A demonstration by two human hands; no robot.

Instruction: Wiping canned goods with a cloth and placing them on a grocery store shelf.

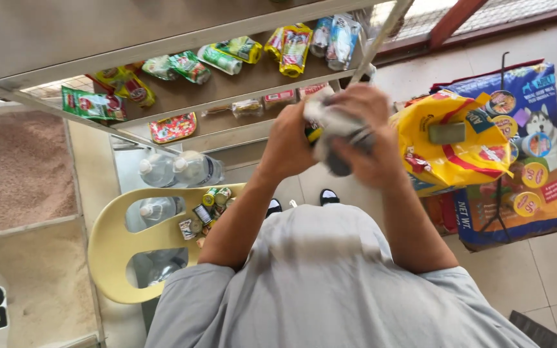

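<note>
The crumpled white-and-grey packet (pixel 338 132) sits between both hands, raised in front of the chest above the floor and just below the edge of the shelf (pixel 240 84); its exact kind is blurred. Both forearms rise from the grey shirt (pixel 330 283) and converge on it, elbows low and apart, wrists bent inward. The left hand (pixel 288 145) wraps the packet's left side, knuckles toward the camera, its fingers clenched around the wrapping; the right hand (pixel 369 138) covers the top and right side, its fingers curled over the packet and grasping it as well; a small yellow-and-dark object shows at the packet's left edge, too blurred to name.

To the right, on the tiled floor (pixel 549 283), stands a big blue pet food sack (pixel 530 161) with a dog pictured on it; a yellow pet food bag (pixel 452 148) leans in front of it, just beside the right hand. To the left are open bins of grain (pixel 20 167); near them a pale yellow plastic chair (pixel 114 245) carries a cluster of small tins (pixel 204 209); clear water bottles (pixel 178 169) lie beyond and under it. The shelf holds a row of coloured sachets (pixel 227 58), green, red and yellow. Two dark shoe tips (pixel 328 196) show below the hands.
</note>
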